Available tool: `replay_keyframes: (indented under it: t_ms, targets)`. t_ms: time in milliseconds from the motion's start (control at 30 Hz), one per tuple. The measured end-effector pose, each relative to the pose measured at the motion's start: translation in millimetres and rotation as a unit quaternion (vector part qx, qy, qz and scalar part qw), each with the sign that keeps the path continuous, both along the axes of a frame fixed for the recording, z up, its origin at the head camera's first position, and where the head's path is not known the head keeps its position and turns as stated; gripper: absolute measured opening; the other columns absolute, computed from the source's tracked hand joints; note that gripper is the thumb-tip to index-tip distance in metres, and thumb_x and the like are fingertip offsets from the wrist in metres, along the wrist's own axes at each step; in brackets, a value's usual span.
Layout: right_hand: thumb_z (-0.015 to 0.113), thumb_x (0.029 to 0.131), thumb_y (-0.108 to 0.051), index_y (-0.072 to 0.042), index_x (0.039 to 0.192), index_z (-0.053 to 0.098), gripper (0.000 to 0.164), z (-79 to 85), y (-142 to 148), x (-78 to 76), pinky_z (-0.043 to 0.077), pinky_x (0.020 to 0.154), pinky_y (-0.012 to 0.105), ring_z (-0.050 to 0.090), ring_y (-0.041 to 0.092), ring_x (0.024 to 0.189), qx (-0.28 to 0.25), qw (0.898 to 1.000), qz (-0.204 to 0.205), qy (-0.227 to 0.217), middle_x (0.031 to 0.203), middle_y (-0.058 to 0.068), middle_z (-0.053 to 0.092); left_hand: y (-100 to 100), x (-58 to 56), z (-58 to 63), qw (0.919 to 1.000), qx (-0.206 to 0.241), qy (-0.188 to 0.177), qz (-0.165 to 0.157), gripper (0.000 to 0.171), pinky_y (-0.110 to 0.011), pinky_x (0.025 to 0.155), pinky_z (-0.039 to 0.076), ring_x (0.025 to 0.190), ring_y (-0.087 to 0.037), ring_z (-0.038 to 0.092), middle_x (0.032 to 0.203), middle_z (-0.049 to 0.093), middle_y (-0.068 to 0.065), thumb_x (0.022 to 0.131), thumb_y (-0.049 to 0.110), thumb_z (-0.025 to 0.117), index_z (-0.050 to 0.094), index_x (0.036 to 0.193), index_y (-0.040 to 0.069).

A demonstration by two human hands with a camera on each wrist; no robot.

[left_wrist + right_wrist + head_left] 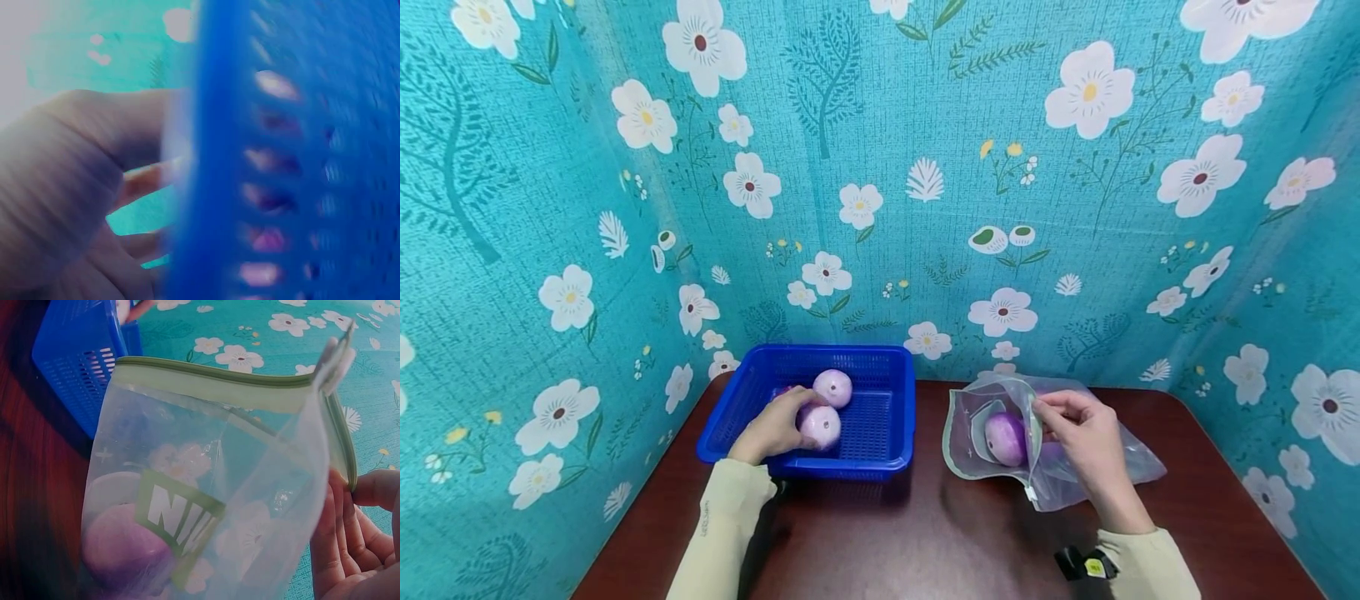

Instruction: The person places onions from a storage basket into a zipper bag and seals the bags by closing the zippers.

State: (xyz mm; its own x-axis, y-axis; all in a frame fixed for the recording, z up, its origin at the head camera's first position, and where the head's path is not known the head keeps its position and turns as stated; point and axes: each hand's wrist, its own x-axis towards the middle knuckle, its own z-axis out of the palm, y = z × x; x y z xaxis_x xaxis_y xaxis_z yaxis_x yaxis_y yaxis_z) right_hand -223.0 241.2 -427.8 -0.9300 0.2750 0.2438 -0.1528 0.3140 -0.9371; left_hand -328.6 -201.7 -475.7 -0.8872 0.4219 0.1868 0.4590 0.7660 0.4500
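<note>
In the head view my left hand (778,427) reaches into a blue plastic basket (898,354), its thumb and fingers round a pale purple onion (822,428). Another onion (832,388) lies just behind it. The left wrist view is blurred, and the basket's wall (219,150) hides the fingertips of my left hand (81,181). On the right, my right hand (1086,437) pinches the open mouth of a clear zip bag (1120,475) with a green edge. Inside the bag sits a darker purple onion (1006,439), its colour showing through the plastic bearing a green label (178,515).
The basket and bag stand apart on a dark reddish-brown table (910,542). A turquoise flowered curtain (887,275) surrounds the table at the back and both sides. A white slider (1030,493) hangs at the bag's front corner. A little red (785,390) shows beside the left hand.
</note>
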Motion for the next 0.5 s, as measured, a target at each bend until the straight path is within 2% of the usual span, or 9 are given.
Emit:
replay_keyframes:
  t_ms: [100,233,500]
  targets:
    - [0.073,0.098,-0.017,0.007,0.11,0.073,0.027,-0.4,-1,-0.1,0.061,0.063,0.025,0.066,0.009,0.067,-0.001,1.0,-0.002,0.003,0.079,-0.015,0.069,6,5.6,10.3,0.999,0.038,0.021,-0.012,0.063,-0.051,0.099,0.054,0.115,-0.028,0.063,0.126,0.066,-0.007,0.071,0.018,0.096,0.068,0.127,0.014]
    - [0.072,0.099,-0.018,0.006,0.11,0.073,0.026,-0.6,-1,-0.8,0.061,0.064,0.024,0.065,0.01,0.068,0.006,1.0,-0.004,0.003,0.08,-0.016,0.068,19,15.7,26.5,0.9943,0.1,0.029,-0.022,0.066,-0.048,0.095,0.058,0.112,-0.026,0.063,0.13,0.064,-0.006,0.074,0.02,0.096,0.065,0.133,0.017]
    - [0.073,0.098,-0.018,0.006,0.11,0.074,0.027,-0.9,-4,-2.2,0.061,0.065,0.024,0.066,0.01,0.068,0.004,1.0,0.0,0.003,0.08,-0.015,0.068,35,33.5,47.5,0.9743,0.222,0.01,-0.038,0.066,-0.037,0.093,0.061,0.12,-0.021,0.062,0.135,0.06,0.002,0.077,0.024,0.094,0.063,0.134,0.028]
